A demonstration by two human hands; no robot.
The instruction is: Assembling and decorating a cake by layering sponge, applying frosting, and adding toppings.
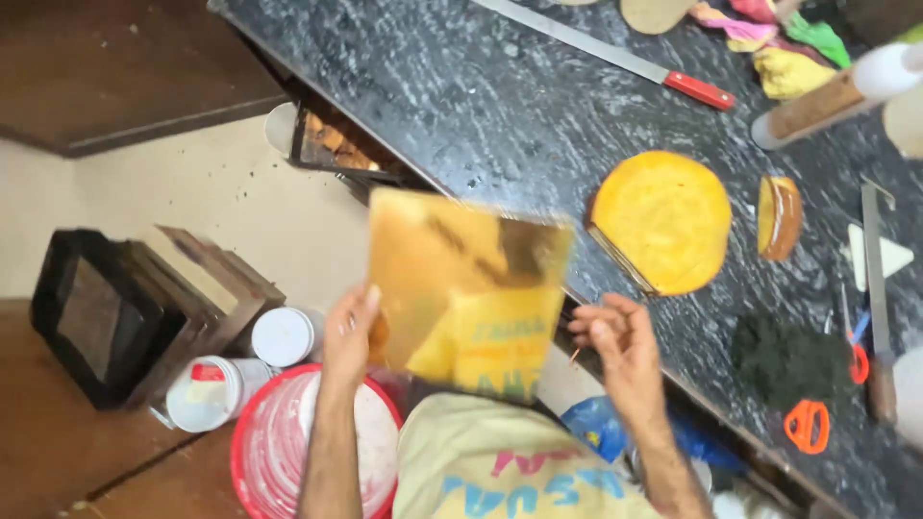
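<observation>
Far left of frame: stack of dark square trays (115, 312) on the brown floor, tilted. Just right of it, lower left: two white lidded tubs (207, 392), the nearer one w/ a small red-and-pale label on its lid, the other (284, 335) plain. Bottom, left of centre: red-rimmed bucket (252, 452) w/ whitish inside.

Left hand (348, 332), lower centre-left: forearm rises from bottom edge, fingers point up, closed on the left edge of the gold board (466, 288). Board is a shiny square sheet, held tilted at frame centre, above the bucket and the person's yellow shirt (500, 466); its face mirrors the shirt. Image blurred, so the exact finger wrap can't be told.

Right hand (620, 336), just right of the board's lower right corner: fingers curled loosely, not closed on the board; contact w/ its edge can't be told. Forearm enters from bottom right.

Right half: dark speckled stone counter (500, 106). On it, centre-right: round yellow cake (661, 221), w/ a smaller cut piece (779, 216) beside it. Upper right: long knife w/ red handle (615, 53), coloured dough lumps (784, 43), rolling pin (832, 96). Lower right: dark green heap (788, 360), orange-handled scissors (808, 423), metal ruler (875, 279).
</observation>
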